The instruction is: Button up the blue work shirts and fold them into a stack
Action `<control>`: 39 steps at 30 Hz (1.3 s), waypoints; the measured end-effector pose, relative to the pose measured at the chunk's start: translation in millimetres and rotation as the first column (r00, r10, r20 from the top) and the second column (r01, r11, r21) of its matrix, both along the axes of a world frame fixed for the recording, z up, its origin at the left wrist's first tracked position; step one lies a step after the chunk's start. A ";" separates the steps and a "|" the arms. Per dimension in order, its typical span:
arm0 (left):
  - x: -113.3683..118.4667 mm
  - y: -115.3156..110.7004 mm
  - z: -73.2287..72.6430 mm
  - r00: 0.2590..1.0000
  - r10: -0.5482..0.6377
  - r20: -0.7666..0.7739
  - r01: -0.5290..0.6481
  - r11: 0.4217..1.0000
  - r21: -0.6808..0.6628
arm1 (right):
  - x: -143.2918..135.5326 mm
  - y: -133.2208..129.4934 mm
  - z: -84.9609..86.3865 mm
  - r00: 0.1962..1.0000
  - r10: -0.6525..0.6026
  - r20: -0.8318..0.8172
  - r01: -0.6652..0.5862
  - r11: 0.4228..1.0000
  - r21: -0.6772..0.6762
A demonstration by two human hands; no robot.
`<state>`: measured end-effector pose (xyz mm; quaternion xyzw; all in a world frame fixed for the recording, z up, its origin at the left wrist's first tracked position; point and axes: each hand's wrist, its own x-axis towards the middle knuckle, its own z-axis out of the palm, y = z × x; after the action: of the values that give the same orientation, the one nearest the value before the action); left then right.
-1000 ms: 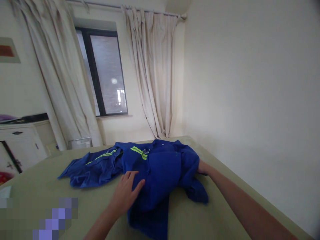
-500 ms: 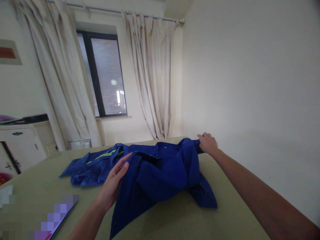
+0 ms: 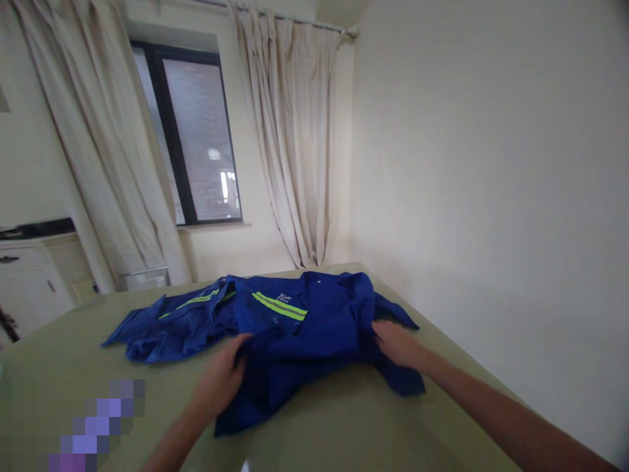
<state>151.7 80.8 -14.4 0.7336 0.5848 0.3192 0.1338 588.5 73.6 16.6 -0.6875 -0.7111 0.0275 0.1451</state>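
A dark blue garment (image 3: 314,334) lies spread on the greenish table (image 3: 344,426), with a yellow-green and grey stripe and small white lettering showing on its front. My left hand (image 3: 223,377) is closed on the garment's near left edge. On the right, my right hand (image 3: 398,342) grips the cloth near a sleeve, its fingertips partly hidden in the folds. Left of it and touching it lies a second, crumpled blue piece (image 3: 177,324) with a yellow-green stripe.
A pixelated purple item (image 3: 98,423) lies at the table's near left. Behind the table are curtains (image 3: 295,131), a window (image 3: 201,137) and a framed object (image 3: 145,278). A white cabinet (image 3: 29,282) stands at the left, and a wall rises along the right.
My right hand has moved down and nearer from the far right end of the garment. The front flap has come down toward me, uncovering the stripe and lettering. The view has shifted slightly right.
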 end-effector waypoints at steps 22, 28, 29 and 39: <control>68.4 20.6 -24.5 0.872 -0.190 -0.451 0.145 0.980 -0.133 | -55.9 9.2 -3.7 0.987 0.068 0.147 -0.026 0.963 -0.270; 70.8 -12.9 -54.2 0.845 -0.119 -0.521 0.052 0.988 -0.143 | -44.1 56.7 -46.5 0.980 0.146 0.135 -0.110 0.964 -0.242; 74.9 -19.5 -56.5 0.840 -0.093 -0.535 0.017 0.989 -0.145 | -43.3 68.5 -46.4 0.981 0.142 0.134 -0.106 0.964 -0.246; 94.3 17.7 -53.3 0.821 0.108 -0.561 -0.201 0.974 -0.107 | -74.7 123.8 -3.6 0.983 -0.030 0.183 0.048 0.994 -0.095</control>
<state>246.0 98.5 -67.7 0.7312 0.6798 0.0558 -0.0080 513.8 197.4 13.0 -0.7073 -0.7054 -0.0030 0.0459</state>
